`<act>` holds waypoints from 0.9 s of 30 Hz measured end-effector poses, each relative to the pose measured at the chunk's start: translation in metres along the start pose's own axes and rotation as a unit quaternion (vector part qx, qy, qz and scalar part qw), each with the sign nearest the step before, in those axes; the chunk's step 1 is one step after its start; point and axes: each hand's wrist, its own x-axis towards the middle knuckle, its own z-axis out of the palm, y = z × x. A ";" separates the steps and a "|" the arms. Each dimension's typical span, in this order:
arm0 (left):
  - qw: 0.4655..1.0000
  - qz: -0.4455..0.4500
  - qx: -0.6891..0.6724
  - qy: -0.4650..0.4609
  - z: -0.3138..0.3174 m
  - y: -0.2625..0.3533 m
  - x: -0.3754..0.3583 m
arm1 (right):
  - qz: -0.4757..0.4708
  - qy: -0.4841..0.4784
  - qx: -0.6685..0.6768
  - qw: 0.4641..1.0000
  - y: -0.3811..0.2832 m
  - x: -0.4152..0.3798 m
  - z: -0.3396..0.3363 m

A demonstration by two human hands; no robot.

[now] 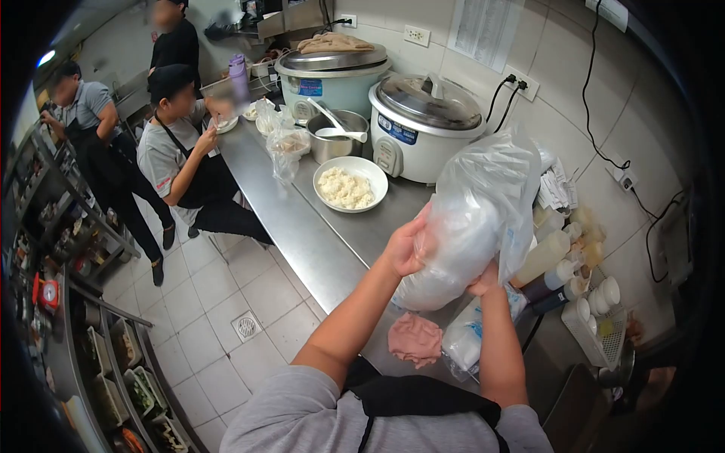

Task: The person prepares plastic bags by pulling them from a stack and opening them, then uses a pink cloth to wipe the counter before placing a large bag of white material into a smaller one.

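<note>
A large clear plastic bag [472, 215] with whitish contents is held up over the steel counter; what is inside cannot be made out. My left hand [410, 243] grips its near left side, fingers partly behind the plastic. Lower down, my right hand [483, 279] closes on the bag's bottom right, its fingers mostly hidden. Below the bag lie a pink cloth [414, 340] and a smaller plastic pack [464, 337] of white items. Beyond my left hand stands a white bowl of rice [346, 189].
Two rice cookers [430, 124] [332, 79] line the wall, with a metal pot [337, 134] holding white ladles beside them. Sauce bottles [555, 275] and a white basket [600, 340] stand at right. A seated person [185, 151] eats at the counter's far end; two others stand behind. Shelves [113, 362] run along the left.
</note>
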 end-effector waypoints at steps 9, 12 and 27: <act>0.995 0.027 -0.030 0.090 -0.035 -0.009 -0.029 | -0.002 -0.017 -0.072 0.997 0.026 0.050 -0.064; 0.989 0.033 -0.008 0.141 -0.045 -0.013 -0.041 | 0.009 0.062 -0.054 0.997 0.030 0.035 -0.040; 0.975 0.009 -0.013 0.220 -0.073 -0.030 -0.061 | -0.079 0.108 0.006 0.991 0.076 0.069 -0.095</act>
